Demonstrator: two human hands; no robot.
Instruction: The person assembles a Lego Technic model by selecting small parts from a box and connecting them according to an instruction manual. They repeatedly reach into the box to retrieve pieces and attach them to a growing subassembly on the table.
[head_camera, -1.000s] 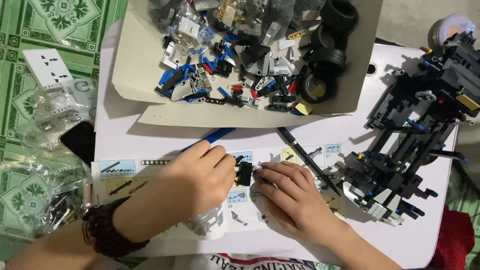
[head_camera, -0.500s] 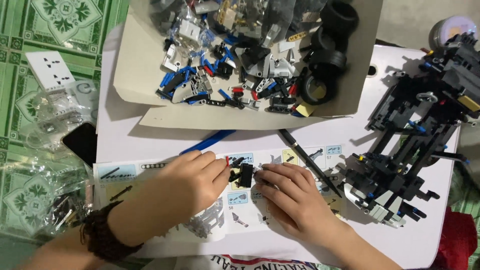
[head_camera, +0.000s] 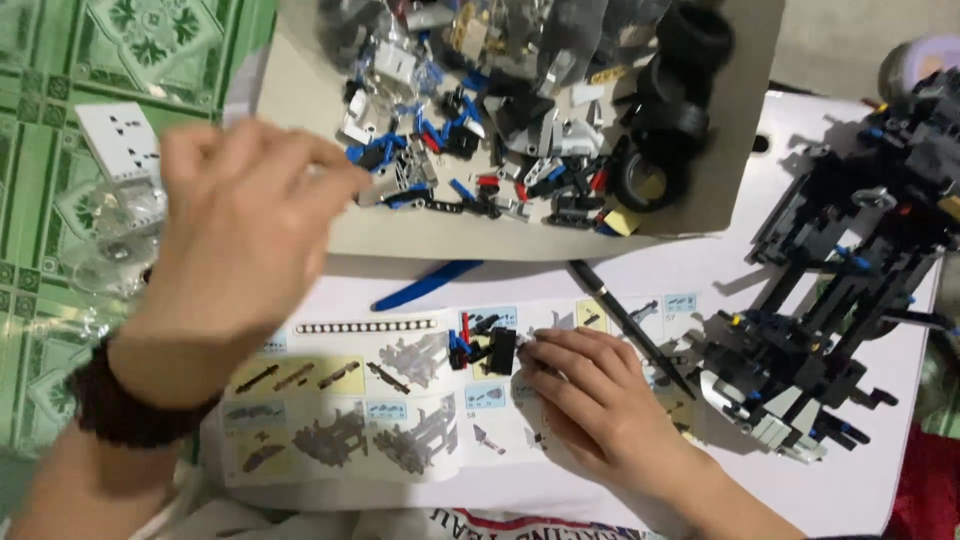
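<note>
Left hand (head_camera: 245, 225) hovers blurred, fingers apart, above the instruction booklet (head_camera: 350, 400); right hand (head_camera: 600, 405) pinches a small black-and-blue brick assembly (head_camera: 485, 350) on it.

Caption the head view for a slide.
Right hand steadies a small black brick assembly on the instruction booklet; left hand lifts toward the cardboard tray of loose parts.

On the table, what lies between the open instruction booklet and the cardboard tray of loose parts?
In the head view, a long blue piece and the top of a thin black rod lie on the white tabletop between the instruction booklet and the cardboard tray.
</note>
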